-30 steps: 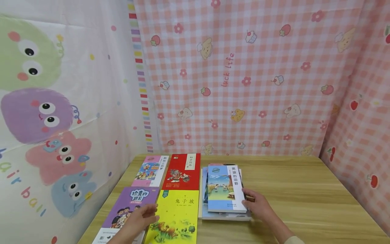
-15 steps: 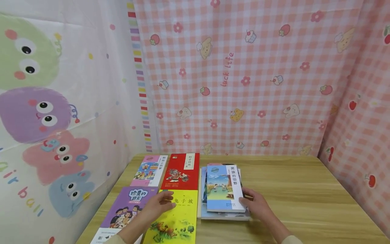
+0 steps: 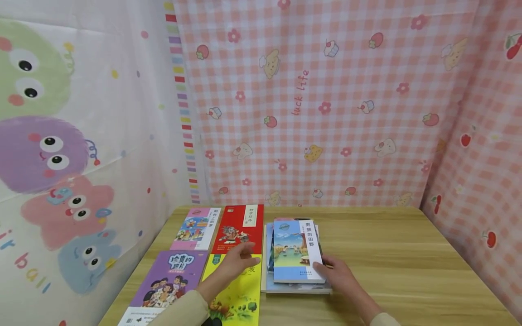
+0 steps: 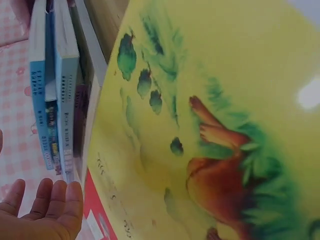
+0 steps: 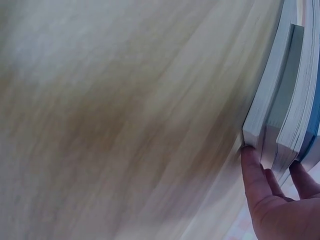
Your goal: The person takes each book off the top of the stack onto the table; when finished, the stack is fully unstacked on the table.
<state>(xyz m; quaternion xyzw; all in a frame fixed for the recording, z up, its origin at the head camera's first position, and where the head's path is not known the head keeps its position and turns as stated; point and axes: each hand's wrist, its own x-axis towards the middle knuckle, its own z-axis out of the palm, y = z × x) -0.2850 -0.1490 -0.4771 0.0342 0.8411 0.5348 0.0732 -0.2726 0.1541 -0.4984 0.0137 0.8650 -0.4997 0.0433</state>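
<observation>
Your right hand (image 3: 336, 271) grips the right edge of a stack of books (image 5: 292, 85), its fingers set against the page edges and the thumb over the lower right part of the blue top book (image 3: 291, 253); how firmly they press you cannot tell from here; your left hand (image 3: 236, 267) holds nothing, its fingers loosely bent with the thumb apart, above the yellow book (image 3: 240, 301) and near the stack's left side without touching it. The hold looks one-sided, so a sideways push or a lift from there could skew the top book or slide it off the others; the cause would be the uneven pile, its edges out of line, with likely smooth covers and no hand bracing the left side; fingers pressing on loose page edges might also part a cover; a low left sleeve (image 3: 185, 310) could brush the flat books under it. The top book lies flat, cover up, on the stack right of the yellow book; its long axis runs away from you, the title's head at the far end and the spine to your left; the pale bottom book (image 3: 285, 288) juts out at the left and near sides. Farther out, the red book (image 3: 238, 232) lies beyond the yellow one, the purple book (image 3: 175, 276) and pink book (image 3: 191, 231) to their left; all rest on the wooden worktop (image 3: 391, 253), with a pink checked cloth (image 3: 350, 81) behind.
</observation>
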